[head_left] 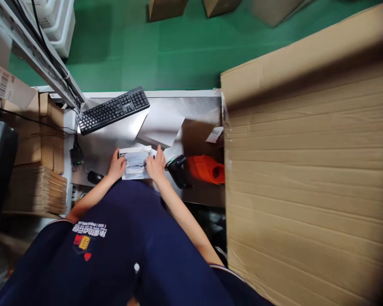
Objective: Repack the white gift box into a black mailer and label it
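A small white packet point(134, 162), wrapped in clear plastic, lies on the metal table point(191, 111) right in front of me. My left hand point(116, 166) grips its left edge with curled fingers. At the packet's right edge my right hand point(156, 165) pinches it, fingers closed on the wrap. What is inside the packet is too small to make out.
A black keyboard point(112, 109) lies at the back left, a mouse point(94, 177) by my left wrist. A black handheld scanner point(178, 169) and an orange tape dispenser point(207, 169) sit to the right. A tall stack of cardboard sheets point(309, 170) fills the right. Folded cartons point(40, 187) are stacked left.
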Available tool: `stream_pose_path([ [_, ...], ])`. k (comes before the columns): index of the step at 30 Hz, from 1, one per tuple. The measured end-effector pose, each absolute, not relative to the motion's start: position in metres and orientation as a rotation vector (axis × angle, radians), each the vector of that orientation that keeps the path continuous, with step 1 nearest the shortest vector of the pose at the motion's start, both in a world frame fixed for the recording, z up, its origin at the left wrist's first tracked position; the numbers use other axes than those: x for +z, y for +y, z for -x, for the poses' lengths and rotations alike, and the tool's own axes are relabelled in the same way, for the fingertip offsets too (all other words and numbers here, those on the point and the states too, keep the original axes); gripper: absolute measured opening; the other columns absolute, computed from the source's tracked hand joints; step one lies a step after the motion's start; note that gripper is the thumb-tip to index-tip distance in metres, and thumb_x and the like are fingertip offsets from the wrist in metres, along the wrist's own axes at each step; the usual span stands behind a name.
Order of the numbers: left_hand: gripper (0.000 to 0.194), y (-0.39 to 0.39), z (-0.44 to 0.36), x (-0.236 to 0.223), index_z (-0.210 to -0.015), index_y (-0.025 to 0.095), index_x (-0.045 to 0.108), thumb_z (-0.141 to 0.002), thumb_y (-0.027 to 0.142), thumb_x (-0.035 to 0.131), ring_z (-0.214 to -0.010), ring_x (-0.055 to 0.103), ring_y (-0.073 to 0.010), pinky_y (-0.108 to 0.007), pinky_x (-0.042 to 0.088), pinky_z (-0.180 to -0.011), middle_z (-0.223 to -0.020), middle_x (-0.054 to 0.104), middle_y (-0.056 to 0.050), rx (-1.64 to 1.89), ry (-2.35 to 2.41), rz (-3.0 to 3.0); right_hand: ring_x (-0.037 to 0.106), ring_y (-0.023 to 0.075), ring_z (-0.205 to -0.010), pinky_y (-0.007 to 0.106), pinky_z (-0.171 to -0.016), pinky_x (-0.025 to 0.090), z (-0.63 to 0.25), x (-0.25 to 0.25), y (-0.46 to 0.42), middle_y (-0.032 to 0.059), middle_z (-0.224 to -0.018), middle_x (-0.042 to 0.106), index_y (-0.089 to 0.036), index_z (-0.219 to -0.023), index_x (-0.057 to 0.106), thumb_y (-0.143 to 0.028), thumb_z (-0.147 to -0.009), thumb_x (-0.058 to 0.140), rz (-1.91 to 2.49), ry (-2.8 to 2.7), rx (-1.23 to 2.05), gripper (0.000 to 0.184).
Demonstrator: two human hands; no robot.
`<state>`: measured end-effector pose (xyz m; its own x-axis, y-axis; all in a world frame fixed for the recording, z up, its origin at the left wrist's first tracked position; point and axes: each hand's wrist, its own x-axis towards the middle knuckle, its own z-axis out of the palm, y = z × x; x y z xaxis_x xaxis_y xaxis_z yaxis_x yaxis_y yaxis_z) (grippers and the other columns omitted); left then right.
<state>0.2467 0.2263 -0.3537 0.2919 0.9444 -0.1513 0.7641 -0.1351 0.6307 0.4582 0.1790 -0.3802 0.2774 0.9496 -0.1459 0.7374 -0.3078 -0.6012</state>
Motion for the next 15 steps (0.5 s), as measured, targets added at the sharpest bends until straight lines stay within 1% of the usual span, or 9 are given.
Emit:
stream_pose_path([
  [2, 0.011, 0.232, -0.250, -0.353, -0.094, 0.019, 0.075, -0.092, 0.020, 0.064, -0.157, 0.037, -0.0330, -0.059, 0.037, -0.128, -0.162, 0.046, -0.012, 0.374, 1.524, -1.954, 0.036, 0.0400, -0.151, 0.067, -0.118, 0.039, -0.462, -0.383, 0.186, 0.0170, -0.165, 0.040, -0.019, -0.110, 0.078, -0.026, -0.097, 0.049, 2.139, -1.482, 0.798, 0.032],
  [4, 0.012, 0.236, -0.248, -0.349, -0.100, 0.019, 0.075, -0.091, 0.021, 0.067, -0.156, 0.039, -0.0339, -0.058, 0.038, -0.127, -0.163, 0.044, -0.014, 0.404, 1.571, -1.937, 0.046, 0.0368, -0.143, 0.062, -0.114, 0.046, -0.470, -0.383, 0.184, 0.0159, -0.160, 0.047, -0.021, -0.112, 0.078, -0.025, -0.094, 0.051, 2.092, -1.497, 0.833, 0.033],
  [6, 0.013, 0.234, -0.242, -0.342, -0.102, 0.018, 0.074, -0.091, 0.023, 0.069, -0.152, 0.045, -0.0331, -0.054, 0.041, -0.126, -0.161, 0.045, -0.017, 0.449, 1.647, -1.921, 0.050, 0.0349, -0.141, 0.058, -0.113, 0.048, -0.476, -0.381, 0.172, 0.0161, -0.160, 0.046, -0.020, -0.118, 0.077, -0.023, -0.091, 0.053, 2.027, -1.534, 0.757, 0.036],
  [7, 0.012, 0.231, -0.238, -0.339, -0.101, 0.018, 0.074, -0.092, 0.024, 0.069, -0.150, 0.046, -0.0322, -0.053, 0.041, -0.125, -0.160, 0.046, -0.017, 0.469, 1.677, -1.919, 0.049, 0.0348, -0.142, 0.057, -0.115, 0.047, -0.478, -0.380, 0.165, 0.0170, -0.161, 0.044, -0.018, -0.120, 0.076, -0.024, -0.091, 0.053, 2.006, -1.541, 0.697, 0.038],
  [9, 0.013, 0.224, -0.234, -0.335, -0.100, 0.018, 0.075, -0.095, 0.024, 0.065, -0.152, 0.045, -0.0314, -0.051, 0.040, -0.127, -0.160, 0.045, -0.016, 0.473, 1.685, -1.925, 0.044, 0.0355, -0.148, 0.056, -0.121, 0.041, -0.477, -0.378, 0.152, 0.0190, -0.163, 0.041, -0.016, -0.122, 0.076, -0.026, -0.093, 0.053, 2.005, -1.536, 0.632, 0.038],
  [11, 0.019, 0.219, -0.235, -0.335, -0.106, 0.017, 0.077, -0.095, 0.021, 0.061, -0.156, 0.039, -0.0327, -0.053, 0.036, -0.129, -0.165, 0.039, -0.016, 0.411, 1.637, -1.906, 0.038, 0.0365, -0.153, 0.055, -0.123, 0.037, -0.471, -0.379, 0.147, 0.0194, -0.165, 0.039, -0.015, -0.116, 0.078, -0.029, -0.094, 0.054, 2.049, -1.546, 0.706, 0.035],
  [13, 0.028, 0.219, -0.241, -0.340, -0.115, 0.018, 0.077, -0.092, 0.017, 0.062, -0.160, 0.032, -0.0354, -0.056, 0.033, -0.131, -0.169, 0.035, -0.016, 0.313, 1.581, -1.852, 0.034, 0.0374, -0.155, 0.055, -0.123, 0.038, -0.462, -0.385, 0.152, 0.0188, -0.167, 0.036, -0.016, -0.113, 0.078, -0.028, -0.091, 0.058, 2.098, -1.557, 0.827, 0.032],
  [15, 0.033, 0.224, -0.248, -0.348, -0.118, 0.019, 0.076, -0.087, 0.015, 0.064, -0.162, 0.025, -0.0383, -0.061, 0.031, -0.131, -0.170, 0.035, -0.014, 0.241, 1.548, -1.810, 0.032, 0.0393, -0.156, 0.058, -0.121, 0.040, -0.454, -0.393, 0.160, 0.0184, -0.170, 0.031, -0.018, -0.117, 0.076, -0.026, -0.086, 0.062, 2.098, -1.534, 0.900, 0.035],
])
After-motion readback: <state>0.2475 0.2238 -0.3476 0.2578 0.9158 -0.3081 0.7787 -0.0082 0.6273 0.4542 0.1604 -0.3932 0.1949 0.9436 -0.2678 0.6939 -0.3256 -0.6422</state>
